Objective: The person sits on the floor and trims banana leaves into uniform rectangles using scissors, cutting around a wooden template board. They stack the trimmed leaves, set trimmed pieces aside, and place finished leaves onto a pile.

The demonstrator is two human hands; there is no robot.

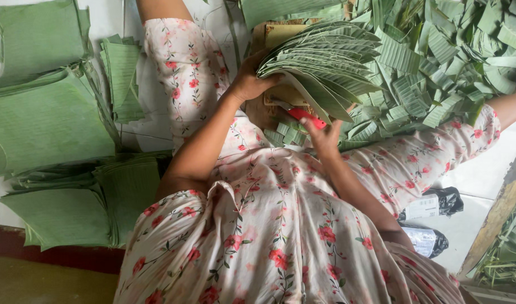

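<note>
My left hand (248,81) is curled shut over the near edge of a thick fanned stack of cut green leaf pieces (320,62), thumb side under, fingers pressing the layers together; the stack is lifted and splays open toward the right like pages; my right hand (324,134) is closed around the red handle of a small knife (306,117), fingers wrapped, the blade end pointing up-left under the lower edge of the stack; I cannot tell whether the blade touches the leaves; beneath the stack I see a wooden board (280,35), mostly covered, with short leaf trimmings (286,134) lying just beside the knife; to the right and above, a loose heap of leaf strips and offcuts (438,62) spreads across the floor and over my right leg; my dress, pale with red flowers (269,225), fills the lower middle of the view; on the far left, well apart from both hands, flat piles of squared leaf sheets (50,124) sit on the white tiled floor (151,121), with a narrower pile (123,73) nearer my left knee; at lower right, black plastic bags (438,222) lie on the tiles, and more green stalks (505,253) show at the frame edge
</note>
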